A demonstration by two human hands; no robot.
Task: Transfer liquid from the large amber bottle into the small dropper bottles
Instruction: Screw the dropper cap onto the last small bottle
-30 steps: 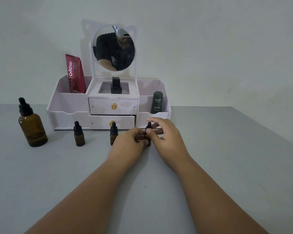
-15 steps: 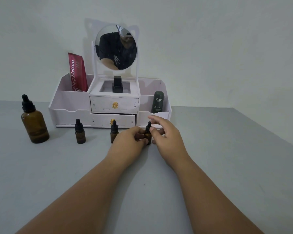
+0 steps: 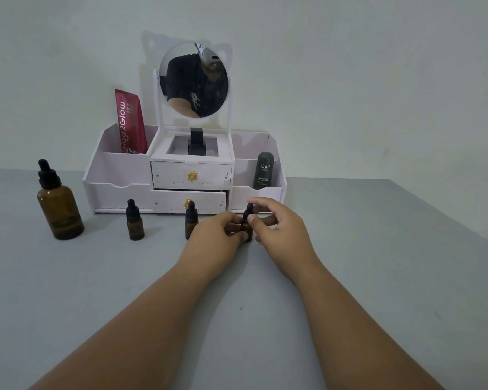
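Note:
The large amber bottle (image 3: 59, 205) with a black dropper cap stands at the far left of the grey table. Three small amber dropper bottles stand in a row before the organizer. The left small bottle (image 3: 134, 221) and the middle small bottle (image 3: 191, 219) stand untouched. My left hand (image 3: 219, 235) grips the body of the right small bottle (image 3: 247, 223), which stands on the table. My right hand (image 3: 279, 225) pinches that bottle's black dropper cap (image 3: 248, 211) between thumb and fingers.
A white cosmetic organizer (image 3: 119, 190) with two drawers and a round mirror (image 3: 193, 80) stands behind the bottles. It holds a red tube (image 3: 130, 122), a black bottle (image 3: 197, 143) and a dark green Kahf bottle (image 3: 264, 171). The wall is close behind.
Both hands have stayed on the right small bottle. My right fingers have shifted slightly on its cap. The view has shifted a little.

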